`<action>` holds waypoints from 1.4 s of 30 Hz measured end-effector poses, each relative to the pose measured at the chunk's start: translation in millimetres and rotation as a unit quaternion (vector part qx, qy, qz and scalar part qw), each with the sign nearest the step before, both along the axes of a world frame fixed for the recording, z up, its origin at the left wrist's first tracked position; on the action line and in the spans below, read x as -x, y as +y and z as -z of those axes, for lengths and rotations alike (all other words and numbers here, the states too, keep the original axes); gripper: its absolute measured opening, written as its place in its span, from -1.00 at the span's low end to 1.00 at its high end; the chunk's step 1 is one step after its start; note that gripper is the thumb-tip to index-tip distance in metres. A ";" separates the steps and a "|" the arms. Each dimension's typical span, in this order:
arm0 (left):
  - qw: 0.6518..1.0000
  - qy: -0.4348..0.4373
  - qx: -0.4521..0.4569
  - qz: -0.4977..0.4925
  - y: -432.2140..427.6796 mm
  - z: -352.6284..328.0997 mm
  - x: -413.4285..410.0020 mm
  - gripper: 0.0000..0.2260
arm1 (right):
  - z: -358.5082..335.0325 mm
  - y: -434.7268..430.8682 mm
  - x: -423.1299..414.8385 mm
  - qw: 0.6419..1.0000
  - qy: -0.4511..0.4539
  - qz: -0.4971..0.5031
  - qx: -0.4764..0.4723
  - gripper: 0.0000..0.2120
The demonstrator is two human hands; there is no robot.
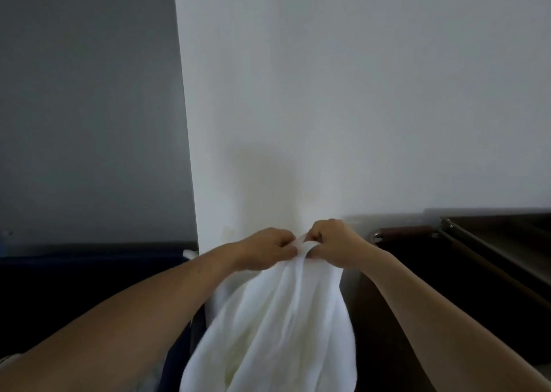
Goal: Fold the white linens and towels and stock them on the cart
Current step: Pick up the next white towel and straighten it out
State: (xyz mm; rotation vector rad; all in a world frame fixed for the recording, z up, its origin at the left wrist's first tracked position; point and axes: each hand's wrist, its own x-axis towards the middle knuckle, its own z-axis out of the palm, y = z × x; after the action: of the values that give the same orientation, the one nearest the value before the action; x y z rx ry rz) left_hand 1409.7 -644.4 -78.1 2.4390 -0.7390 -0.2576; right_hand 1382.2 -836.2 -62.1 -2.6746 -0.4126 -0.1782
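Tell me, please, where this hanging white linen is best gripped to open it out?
Probably along its top edge, from above. The white linen hangs bunched from one spot where the left hand and right hand pinch it side by side; pinches further apart along that edge would likely spread it.

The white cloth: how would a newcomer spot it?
Start at the pale wall straight ahead. Low before it, the left hand and right hand meet, pinching one edge. The white linen hangs from them in folds, unlike the flat wall and dark cart beside it.
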 end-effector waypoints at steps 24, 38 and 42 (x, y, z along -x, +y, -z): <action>0.988 -0.152 -0.012 0.007 18.6 -10.9 -7.1 -0.86 | 24.3 -30.2 3.2 0.998 0.046 0.025 -0.027 -0.80; 0.986 -0.081 -0.116 -0.089 37.0 6.8 -16.8 -0.63 | 16.3 -43.5 -0.5 0.999 -0.012 0.043 0.028 -0.92; 1.000 -0.017 0.018 -0.014 -10.4 -6.6 -3.5 -0.53 | 4.6 -21.0 0.5 0.996 -0.053 -0.004 0.069 -0.86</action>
State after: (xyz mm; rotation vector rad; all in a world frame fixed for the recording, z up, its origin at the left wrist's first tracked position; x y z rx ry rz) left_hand 1413.1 -654.8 -71.5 2.4227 -0.7174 -0.1914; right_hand 1381.7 -857.2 -66.7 -2.8063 -0.4847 -0.3013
